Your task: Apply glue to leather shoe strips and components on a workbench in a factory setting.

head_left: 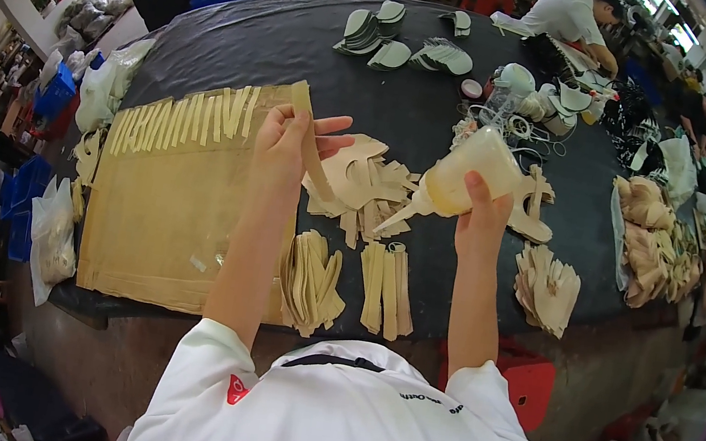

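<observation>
My left hand (295,133) pinches a long tan strip (318,176) over the right side of a flat cardboard sheet (163,221). The strip slants down to the right, its upper end rising above my fingers. Along the far edge of the cardboard, several pale narrow strips (189,121) lie side by side. My right hand (486,210) is closed round a translucent squeeze bottle (480,162) with yellowish liquid inside. The bottle is tilted, its thin nozzle (399,216) pointing down and left above a pile of beige cut pieces (367,182).
Stacks of tan strips (308,285) and more strips (387,288) lie near the front edge. Beige pieces (546,288) are heaped at the right. Dark-green and white pieces (388,31) sit at the back. A co-worker (570,21) bends over the far right. A red stool (523,389) stands below.
</observation>
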